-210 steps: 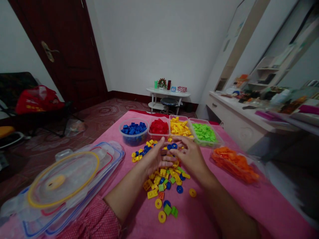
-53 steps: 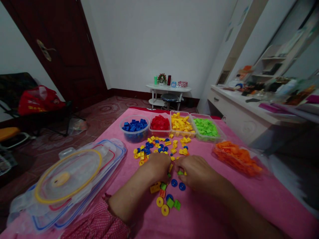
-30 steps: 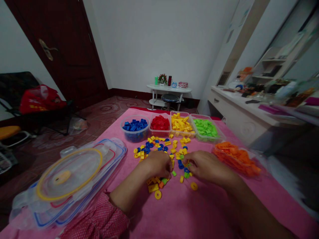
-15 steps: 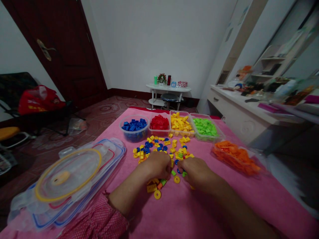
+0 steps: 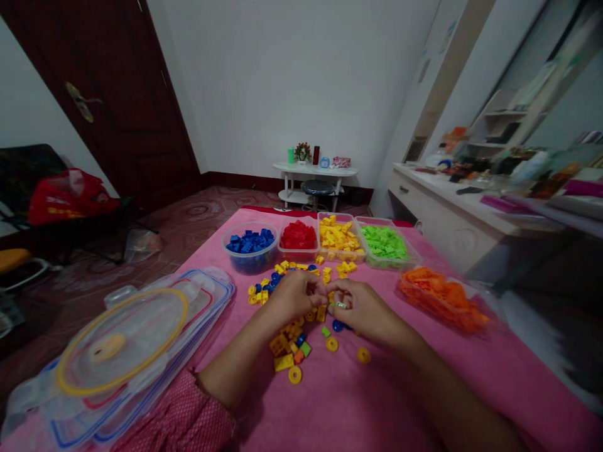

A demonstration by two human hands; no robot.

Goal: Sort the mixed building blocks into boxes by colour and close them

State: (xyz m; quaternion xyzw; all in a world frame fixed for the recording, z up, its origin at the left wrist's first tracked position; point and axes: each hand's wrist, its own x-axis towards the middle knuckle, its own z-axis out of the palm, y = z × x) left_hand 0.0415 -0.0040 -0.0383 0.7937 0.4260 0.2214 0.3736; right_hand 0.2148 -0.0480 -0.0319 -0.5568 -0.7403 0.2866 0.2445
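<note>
Over the pile of mixed toy bricks, my left hand [image 5: 298, 294] and my right hand [image 5: 358, 305] almost touch at the fingertips. A small pale green brick [image 5: 341, 305] shows between the curled fingers of my right hand. The fingers of my left hand are bent inward; what they hold, if anything, is hidden. Below it lie yellow bricks [image 5: 283, 362], a yellow ring [image 5: 294, 375] and a green brick [image 5: 306, 349]. A blue round piece [image 5: 337, 325] lies by my right hand, with another yellow ring [image 5: 363, 355] nearer me.
Across the back stand tubs of blue bricks [image 5: 251, 242], red bricks [image 5: 298, 236], yellow bricks [image 5: 338, 234] and green bricks [image 5: 384, 243]. An orange-filled tub [image 5: 443, 298] is at right. Stacked plastic lids [image 5: 123, 342] cover the left of the pink cloth [image 5: 330, 414].
Both hands have lifted from the pile and come together. A pale green brick now shows in my right hand, and a yellow ring near it is uncovered.
</note>
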